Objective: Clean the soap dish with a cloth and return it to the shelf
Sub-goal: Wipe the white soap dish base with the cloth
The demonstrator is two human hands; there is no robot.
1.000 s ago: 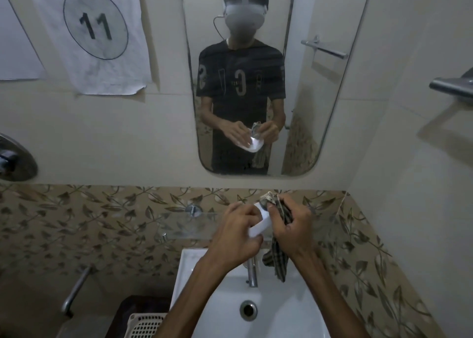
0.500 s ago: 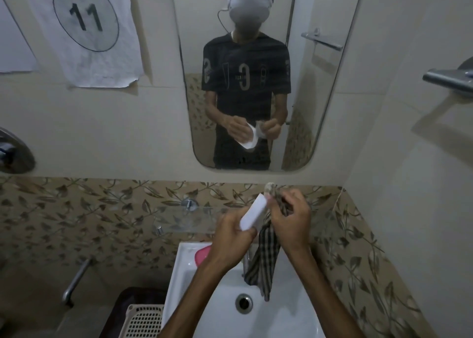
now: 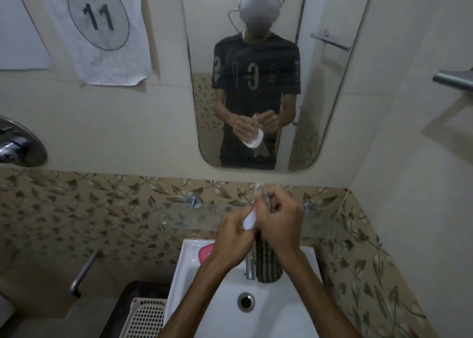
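White soap dish is being held tilted above the sink, just in front of the glass shelf — left hand is gripping it. Right hand is clutching the checked cloth against the dish — cloth end is hanging beside the tap.

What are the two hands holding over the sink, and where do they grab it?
The left hand grips the white soap dish by its lower end. The right hand holds the checked cloth near its top, against the dish.
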